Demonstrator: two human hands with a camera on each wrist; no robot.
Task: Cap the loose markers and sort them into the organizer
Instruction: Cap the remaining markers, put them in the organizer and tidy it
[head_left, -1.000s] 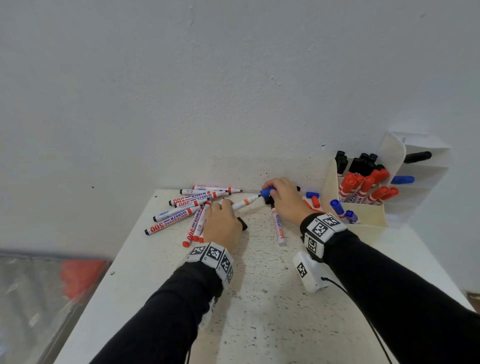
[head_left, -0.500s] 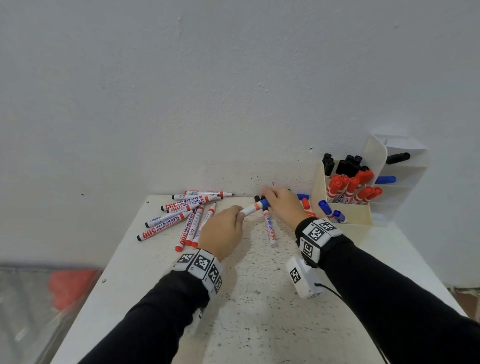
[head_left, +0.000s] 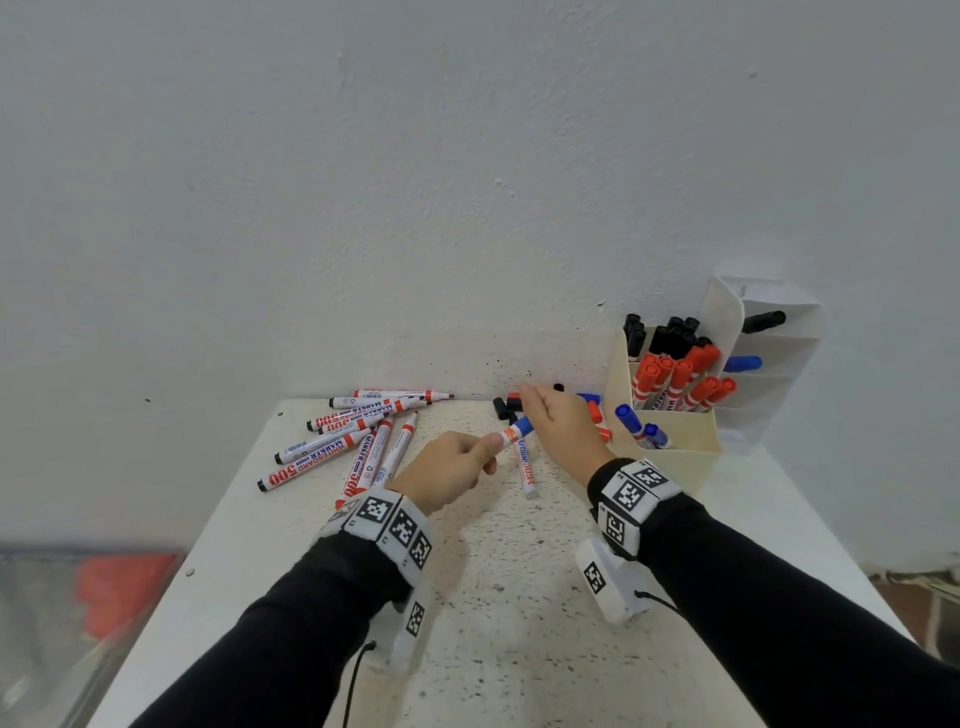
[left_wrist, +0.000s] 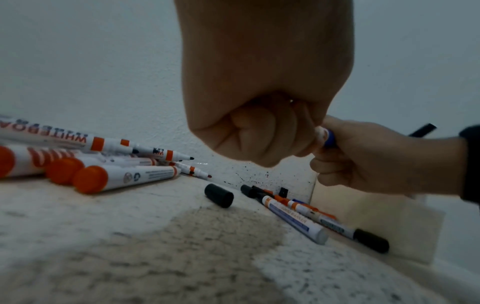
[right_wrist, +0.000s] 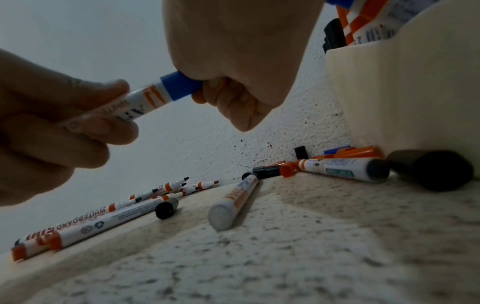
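My left hand (head_left: 451, 466) grips the white barrel of a marker (head_left: 511, 433) raised above the table. My right hand (head_left: 563, 423) holds the blue cap (right_wrist: 179, 86) on that marker's end, fingers curled round it. In the left wrist view the left hand (left_wrist: 262, 131) shows as a fist, with the blue cap (left_wrist: 329, 138) just visible at the right hand (left_wrist: 369, 158). A heap of uncapped markers (head_left: 345, 434) lies at the table's back left. The cream organizer (head_left: 670, 415) stands at the back right with black, red and blue capped markers upright in it.
One marker (head_left: 525, 465) lies on the table below my hands. Loose black caps (head_left: 506, 405) and red and blue caps (head_left: 593, 408) lie by the wall, beside the organizer. A white tiered shelf (head_left: 769, 364) behind the organizer holds a black and a blue marker. The table (head_left: 519, 623) is speckled white.
Both hands have pulled back from the wall toward me and lifted the marker off the table, the blue cap staying on its end. The head view has shifted slightly.
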